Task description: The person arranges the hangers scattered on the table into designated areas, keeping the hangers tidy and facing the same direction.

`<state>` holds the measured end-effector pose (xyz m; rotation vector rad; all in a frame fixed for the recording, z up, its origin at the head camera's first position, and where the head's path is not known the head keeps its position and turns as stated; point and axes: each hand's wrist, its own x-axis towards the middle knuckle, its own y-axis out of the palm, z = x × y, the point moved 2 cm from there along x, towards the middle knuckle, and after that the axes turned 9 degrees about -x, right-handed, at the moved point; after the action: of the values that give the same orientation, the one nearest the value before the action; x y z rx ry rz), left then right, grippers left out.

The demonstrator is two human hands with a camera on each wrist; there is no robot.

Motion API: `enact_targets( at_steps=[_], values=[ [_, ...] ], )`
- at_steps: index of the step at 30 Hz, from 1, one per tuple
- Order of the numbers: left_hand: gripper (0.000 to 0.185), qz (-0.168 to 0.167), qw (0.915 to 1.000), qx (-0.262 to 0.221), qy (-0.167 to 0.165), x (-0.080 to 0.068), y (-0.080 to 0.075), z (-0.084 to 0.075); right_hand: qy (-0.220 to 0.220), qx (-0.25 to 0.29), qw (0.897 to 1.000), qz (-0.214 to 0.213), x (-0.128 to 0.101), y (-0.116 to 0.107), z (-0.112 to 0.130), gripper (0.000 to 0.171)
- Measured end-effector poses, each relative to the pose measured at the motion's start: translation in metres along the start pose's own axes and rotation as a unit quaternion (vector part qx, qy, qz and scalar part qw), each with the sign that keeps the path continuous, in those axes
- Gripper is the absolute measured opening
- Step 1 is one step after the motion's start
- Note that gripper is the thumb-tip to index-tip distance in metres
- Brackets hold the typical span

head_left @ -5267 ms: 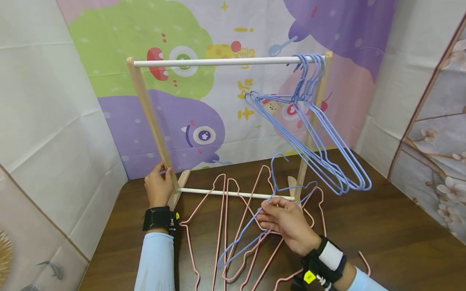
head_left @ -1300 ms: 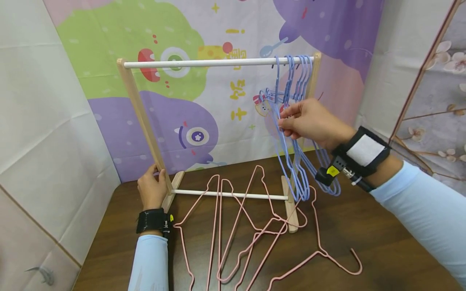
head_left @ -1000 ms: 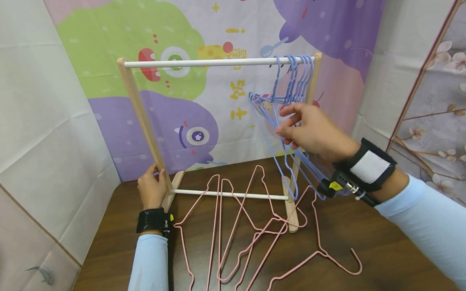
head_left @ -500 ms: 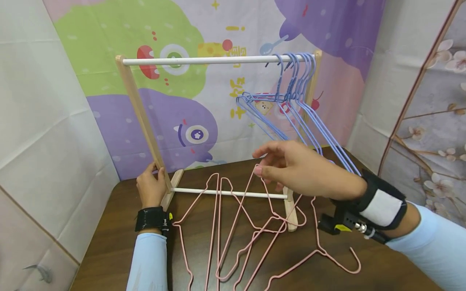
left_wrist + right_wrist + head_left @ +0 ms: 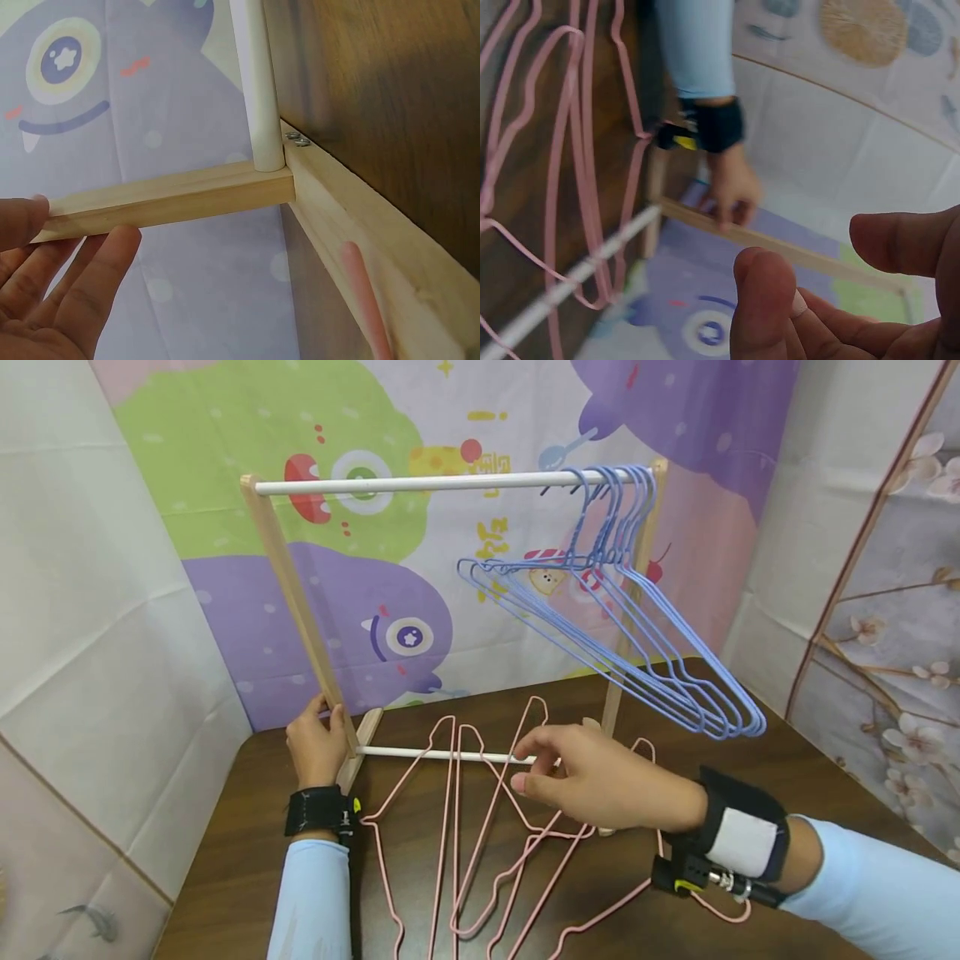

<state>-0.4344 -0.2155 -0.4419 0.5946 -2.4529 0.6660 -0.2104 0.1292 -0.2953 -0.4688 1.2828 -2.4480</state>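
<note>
A small wooden clothes rack (image 5: 292, 593) with white rails stands on the table. My left hand (image 5: 315, 747) grips its left post near the bottom; in the left wrist view, thumb and fingers sit on opposite sides of that post (image 5: 180, 201). Several blue wire hangers (image 5: 602, 553) hang bunched at the right end of the top rail. My right hand (image 5: 592, 772) hovers over the pink wire hangers (image 5: 456, 827), fingers loosely bent and apart from the thumb. Nothing lies between them in the right wrist view. That hand covers part of the pink hangers and the lower rail.
The pink hangers overlap one another on the brown table (image 5: 810, 827), in front of the rack and across its lower rail. A cartoon-print cloth (image 5: 375, 410) hangs close behind, with pale panels (image 5: 112, 610) at both sides.
Earlier my right hand held a blue hanger, which now hangs with the others on the top rail. The hand has let go and come down over the pink hangers. My left hand stays put.
</note>
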Motion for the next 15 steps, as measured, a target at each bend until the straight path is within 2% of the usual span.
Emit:
enact_targets(
  at_steps=[6,11,15],
  values=[
    [0.028,-0.001,1.0000,-0.001,0.002,0.001,0.000,-0.001,0.066,0.071,0.995,0.024,0.003,0.031,-0.030,0.024],
    [0.028,-0.005,1.0000,-0.001,0.007,0.000,-0.001,-0.001,0.160,0.144,0.976,0.028,0.004,0.055,-0.061,0.023],
    [0.028,-0.003,1.0000,-0.003,0.007,0.000,-0.001,0.000,0.221,0.166,0.961,0.011,0.004,0.072,-0.089,0.028]
  ],
)
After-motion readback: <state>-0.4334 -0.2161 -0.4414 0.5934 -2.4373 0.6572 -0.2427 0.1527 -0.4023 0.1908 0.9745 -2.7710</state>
